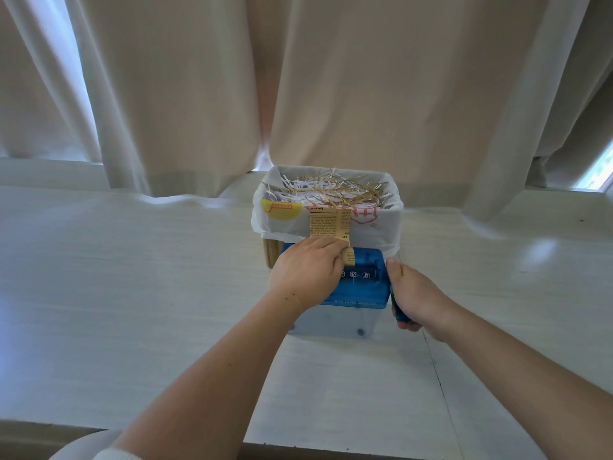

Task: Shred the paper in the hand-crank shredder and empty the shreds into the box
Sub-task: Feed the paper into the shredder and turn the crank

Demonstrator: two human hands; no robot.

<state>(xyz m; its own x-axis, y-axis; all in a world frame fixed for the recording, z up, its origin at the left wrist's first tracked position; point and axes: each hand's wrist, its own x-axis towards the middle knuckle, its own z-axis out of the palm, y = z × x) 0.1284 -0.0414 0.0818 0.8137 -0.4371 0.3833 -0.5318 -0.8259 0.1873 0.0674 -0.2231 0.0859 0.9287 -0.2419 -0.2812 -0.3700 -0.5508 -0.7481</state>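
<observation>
Inspection of the feed stage. One yellowed printed paper strip (326, 224) stood upright out of the slot of one blue-lidded, clear-binned plastic hand-crank shredder (361, 283), its lower end curled at the slot mouth. The shredder sat on the pale counter (132, 277), directly in front of one box lined with a white plastic bag (365, 227), and appeared to touch it.

The left grip (306, 270), a bare hand, lay on the lid with its fingers closed on the strip's lower end. The right grip (413, 298) was wrapped round the blue crank handle (394, 305) at the shredder's right side.

Handling, as judged: the strip looked thin, light and limp, and would probably buckle or tear if pushed from high up. It was best pinched low, close to the slot, and kept square to it. The shredder appeared to be light plastic on a smooth surface and might slide or rock under cranking, so pressing down on the lid seemed advisable. For emptying, the clear bin's side walls seemed the soundest hold.

Count: one shredder, one crank handle, one strip of paper, one box, two grips. A heap of white and tan paper shreds (331, 190) filled the box, too many to count. The contents of the shredder's bin could not be made out. Beige curtains (331, 78) hung behind.
</observation>
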